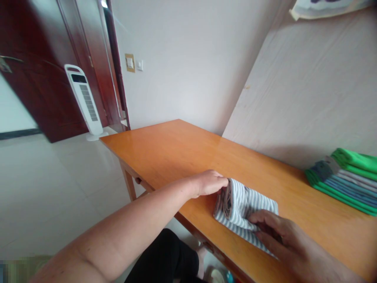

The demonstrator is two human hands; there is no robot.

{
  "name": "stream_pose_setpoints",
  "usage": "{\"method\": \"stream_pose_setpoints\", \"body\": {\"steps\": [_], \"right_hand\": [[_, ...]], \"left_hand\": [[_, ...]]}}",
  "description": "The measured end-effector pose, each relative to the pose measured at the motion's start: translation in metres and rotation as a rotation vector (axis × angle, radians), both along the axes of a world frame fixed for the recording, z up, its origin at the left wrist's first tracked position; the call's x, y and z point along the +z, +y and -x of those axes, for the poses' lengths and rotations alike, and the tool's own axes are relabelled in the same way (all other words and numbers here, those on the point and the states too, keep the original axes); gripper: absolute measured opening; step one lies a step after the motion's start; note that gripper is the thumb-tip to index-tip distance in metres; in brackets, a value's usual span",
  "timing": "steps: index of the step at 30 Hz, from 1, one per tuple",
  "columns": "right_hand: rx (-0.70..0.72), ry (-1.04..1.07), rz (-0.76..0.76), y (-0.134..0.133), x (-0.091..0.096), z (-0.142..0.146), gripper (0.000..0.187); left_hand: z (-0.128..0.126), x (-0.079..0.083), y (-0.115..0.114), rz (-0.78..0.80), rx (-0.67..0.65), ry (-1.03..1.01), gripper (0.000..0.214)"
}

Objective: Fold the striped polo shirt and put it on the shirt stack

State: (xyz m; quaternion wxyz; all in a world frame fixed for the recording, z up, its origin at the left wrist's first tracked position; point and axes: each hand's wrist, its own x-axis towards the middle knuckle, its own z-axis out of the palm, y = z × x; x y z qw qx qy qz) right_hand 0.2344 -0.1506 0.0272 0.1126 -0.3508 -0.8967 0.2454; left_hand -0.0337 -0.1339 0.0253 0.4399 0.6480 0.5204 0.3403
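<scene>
A grey-and-white striped cloth, folded into several layers, lies near the front edge of the wooden table. At its far left corner my left hand is closed, with the fingertips pinching the folded edge. My right hand reaches in from the lower right. Its thumb and fingers close on the near edge of the upper fold, and part of the cloth is hidden behind them. Below the upper fold, another striped layer rests on the tabletop.
Folded green, blue and grey cloths are stacked at the table's right, by a pale leaning board. A white tower fan stands on the floor before a dark red door. My black-clothed leg is below the table edge.
</scene>
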Motion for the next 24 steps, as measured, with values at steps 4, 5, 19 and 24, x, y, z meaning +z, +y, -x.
{"method": "stream_pose_setpoints", "body": {"steps": [4, 5, 19, 24], "right_hand": [[-0.002, -0.009, -0.003, 0.002, -0.006, -0.003, 0.028], [0.004, -0.01, -0.006, 0.003, -0.008, -0.005, 0.031], [0.212, 0.006, -0.099, 0.006, -0.013, -0.008, 0.046], [0.247, -0.031, -0.104, 0.001, -0.003, 0.0, 0.043]], "left_hand": [[-0.001, 0.0, 0.001, 0.093, 0.01, -0.057, 0.021], [-0.002, -0.001, 0.001, 0.088, 0.015, -0.035, 0.021], [0.001, -0.007, 0.013, -0.013, 0.006, -0.06, 0.017], [0.003, -0.009, 0.015, -0.092, 0.072, 0.266, 0.019]]}}
